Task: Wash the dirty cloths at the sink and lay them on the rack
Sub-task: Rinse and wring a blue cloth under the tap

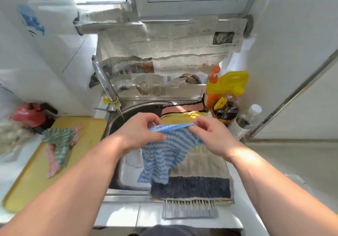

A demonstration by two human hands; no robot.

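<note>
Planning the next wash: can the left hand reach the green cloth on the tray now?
Probably not at once: the left hand grips the blue cloth. Nothing covers the green cloth, though.

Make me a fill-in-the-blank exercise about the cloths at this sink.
1. The left hand and right hand pinch the top edge of a wavy-striped cloth above the sink; its stripes are white and ____.
2. The green cloth lies left of the sink on a ____ tray.
3. A grey towel with a dark band covers the rack on the sink's ____ side.
Missing words: blue; yellow; right.
</note>
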